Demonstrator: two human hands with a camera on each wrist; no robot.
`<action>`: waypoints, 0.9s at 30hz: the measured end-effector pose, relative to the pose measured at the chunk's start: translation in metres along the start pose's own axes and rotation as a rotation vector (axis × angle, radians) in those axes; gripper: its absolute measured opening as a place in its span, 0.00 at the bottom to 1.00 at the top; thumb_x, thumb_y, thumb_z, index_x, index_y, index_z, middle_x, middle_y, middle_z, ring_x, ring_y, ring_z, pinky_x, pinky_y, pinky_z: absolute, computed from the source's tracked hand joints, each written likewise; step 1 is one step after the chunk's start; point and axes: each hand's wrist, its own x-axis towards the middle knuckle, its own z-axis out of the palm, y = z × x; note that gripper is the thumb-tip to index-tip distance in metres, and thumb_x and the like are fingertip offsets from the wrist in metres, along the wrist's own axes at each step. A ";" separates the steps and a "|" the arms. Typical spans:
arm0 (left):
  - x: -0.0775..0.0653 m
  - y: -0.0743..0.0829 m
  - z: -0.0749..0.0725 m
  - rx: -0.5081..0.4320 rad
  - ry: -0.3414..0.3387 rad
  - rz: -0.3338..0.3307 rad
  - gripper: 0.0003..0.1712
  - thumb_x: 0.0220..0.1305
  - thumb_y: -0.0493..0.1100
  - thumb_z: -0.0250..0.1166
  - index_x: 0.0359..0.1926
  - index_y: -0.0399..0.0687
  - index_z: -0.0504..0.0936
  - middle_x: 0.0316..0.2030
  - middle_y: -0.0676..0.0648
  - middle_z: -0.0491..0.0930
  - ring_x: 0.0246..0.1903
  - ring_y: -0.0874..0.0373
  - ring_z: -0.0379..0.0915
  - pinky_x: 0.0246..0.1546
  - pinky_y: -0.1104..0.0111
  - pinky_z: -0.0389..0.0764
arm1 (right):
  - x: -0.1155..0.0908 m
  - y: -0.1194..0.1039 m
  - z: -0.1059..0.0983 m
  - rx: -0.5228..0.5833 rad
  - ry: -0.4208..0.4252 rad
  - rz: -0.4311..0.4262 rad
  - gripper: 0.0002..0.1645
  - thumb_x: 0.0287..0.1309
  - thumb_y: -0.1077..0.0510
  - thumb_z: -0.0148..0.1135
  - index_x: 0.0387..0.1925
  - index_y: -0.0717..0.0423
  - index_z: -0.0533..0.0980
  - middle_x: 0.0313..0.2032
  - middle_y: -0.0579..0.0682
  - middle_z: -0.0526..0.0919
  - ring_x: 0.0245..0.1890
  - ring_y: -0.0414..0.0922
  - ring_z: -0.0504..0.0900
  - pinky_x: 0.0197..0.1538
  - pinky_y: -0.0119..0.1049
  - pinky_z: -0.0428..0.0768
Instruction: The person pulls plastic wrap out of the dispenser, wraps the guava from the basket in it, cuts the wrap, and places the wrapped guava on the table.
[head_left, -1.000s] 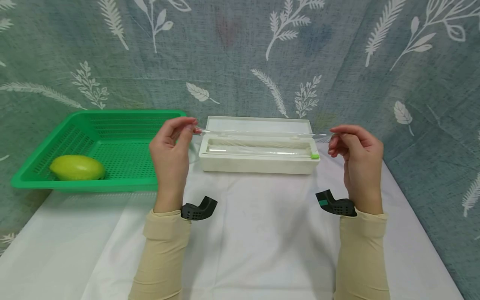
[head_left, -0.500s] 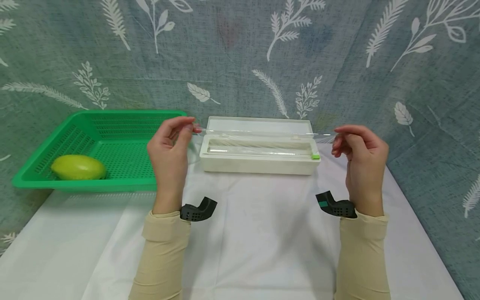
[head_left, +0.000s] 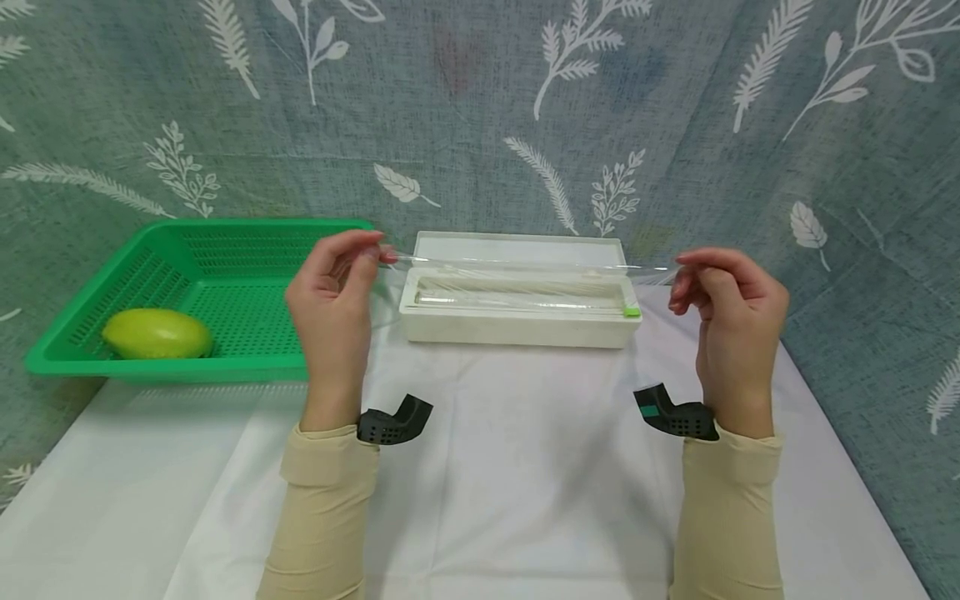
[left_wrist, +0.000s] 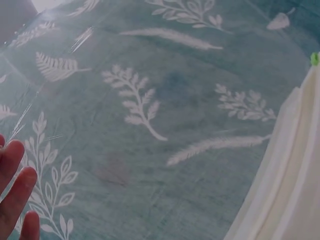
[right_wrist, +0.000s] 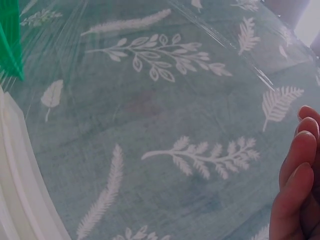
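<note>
Between my two hands a clear sheet of plastic wrap (head_left: 517,265) is stretched taut above a white cling film dispenser box (head_left: 517,330). My left hand (head_left: 333,308) pinches its left end between thumb and forefinger. The other end is pinched by my right hand (head_left: 738,317), beyond the box's right side. The box's lid (head_left: 517,248) stands raised at the back, and a clear strip with a green slider (head_left: 632,312) runs along its front. In the left wrist view, fingers (left_wrist: 17,195) show at the lower left; the right wrist view catches curled fingers (right_wrist: 300,165) at its right edge.
A green plastic basket (head_left: 187,371) stands at the left with a yellow-green fruit (head_left: 157,333) in it, partly behind my left hand. White cloth (head_left: 517,483) covers the table. A patterned grey-green curtain (head_left: 465,108) hangs close behind the box.
My hands have drawn slightly apart, the left moving left and the right moving right. The plastic wrap between them stays stretched. The box, basket and fruit have not moved.
</note>
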 end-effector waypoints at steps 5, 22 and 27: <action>0.000 0.003 -0.001 0.015 0.000 0.041 0.06 0.56 0.29 0.59 0.35 0.31 0.79 0.26 0.40 0.79 0.30 0.53 0.76 0.37 0.68 0.73 | 0.000 -0.001 0.001 0.021 0.010 -0.052 0.12 0.56 0.71 0.46 0.32 0.81 0.72 0.21 0.62 0.73 0.19 0.50 0.69 0.22 0.33 0.73; -0.003 0.013 -0.001 0.018 0.001 0.082 0.06 0.56 0.29 0.58 0.35 0.29 0.79 0.27 0.40 0.79 0.30 0.52 0.76 0.37 0.66 0.74 | -0.002 -0.008 0.001 0.068 0.022 -0.069 0.11 0.55 0.72 0.47 0.32 0.82 0.72 0.21 0.63 0.72 0.18 0.50 0.68 0.22 0.34 0.73; -0.002 0.016 0.001 -0.007 0.004 0.070 0.06 0.56 0.28 0.59 0.35 0.29 0.79 0.26 0.40 0.79 0.29 0.52 0.76 0.38 0.65 0.74 | -0.003 -0.012 0.000 0.071 0.019 -0.078 0.12 0.55 0.72 0.45 0.31 0.82 0.71 0.21 0.63 0.72 0.18 0.50 0.68 0.22 0.34 0.72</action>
